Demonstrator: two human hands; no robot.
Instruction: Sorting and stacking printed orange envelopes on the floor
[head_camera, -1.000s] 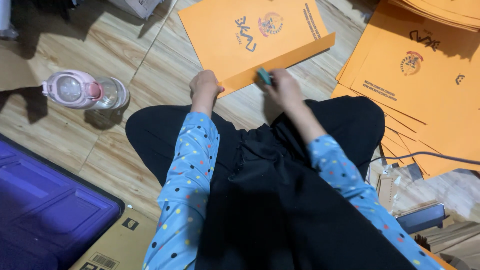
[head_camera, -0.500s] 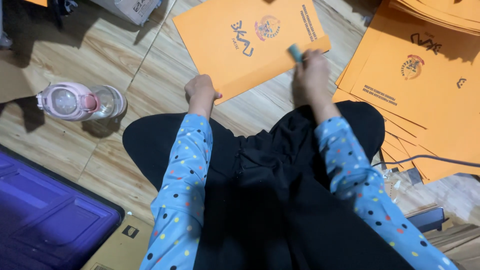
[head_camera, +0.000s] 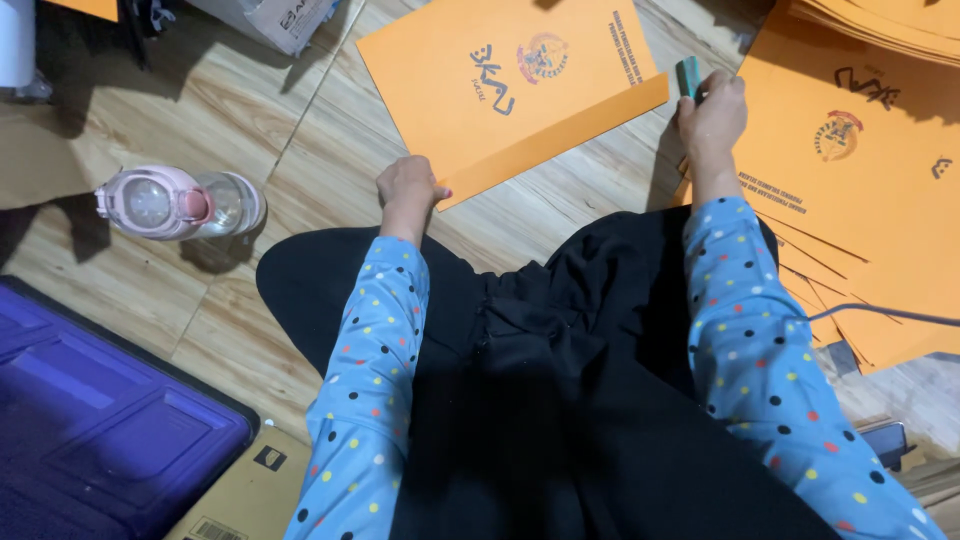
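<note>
An orange paper folder (head_camera: 500, 90) with printed emblems lies on the wooden floor in front of my knees, its lower flap folded up as a brighter strip. My left hand (head_camera: 408, 188) is closed and presses the folder's near left corner. My right hand (head_camera: 712, 112) is at the folder's right end, beside the flap's right tip, and grips a small teal object (head_camera: 688, 76), a short stick-shaped thing standing upright. My arms wear blue sleeves with coloured dots.
A pile of the same orange folders (head_camera: 870, 170) spreads at the right. A clear bottle with a pink lid (head_camera: 180, 203) lies on the floor at the left. A purple case (head_camera: 90, 430) and a cardboard box (head_camera: 240, 495) sit at the lower left. A thin cable (head_camera: 880, 315) crosses the right.
My right hand has slid the teal object along the folded flap from near the left hand to the flap's right end. The left hand has stayed on the folder's corner.
</note>
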